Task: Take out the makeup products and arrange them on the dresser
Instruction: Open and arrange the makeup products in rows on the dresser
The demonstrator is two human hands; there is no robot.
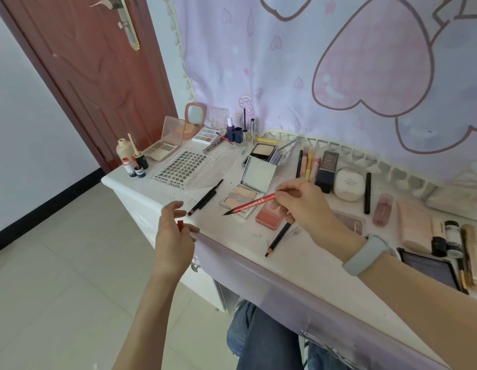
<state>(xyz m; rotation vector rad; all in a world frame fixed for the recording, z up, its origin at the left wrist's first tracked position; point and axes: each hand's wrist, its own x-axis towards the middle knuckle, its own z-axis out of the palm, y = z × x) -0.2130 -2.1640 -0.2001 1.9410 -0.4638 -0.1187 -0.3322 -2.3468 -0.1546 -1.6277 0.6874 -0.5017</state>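
R hand point(301, 206) pinches uncapped red liner point(254, 204) over palette point(244, 198), L hand point(176, 231) pinches cap point(180, 223); should recap w/ tip kept off bench point(298, 252), then lay flat.

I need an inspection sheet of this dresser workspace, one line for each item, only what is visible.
Surface: white dresser top, crowded.
Job's things: red eyeliner pen, uncapped; red cap; open mirrored palette; blush pan; lash tray; black pencil.
Clutter: bottles at the far left corner.
Grips: right hand holds the pen; left hand pinches the cap.
Cables: nothing seen.
Surroundings: red door, heart-print cloth, tiled floor.
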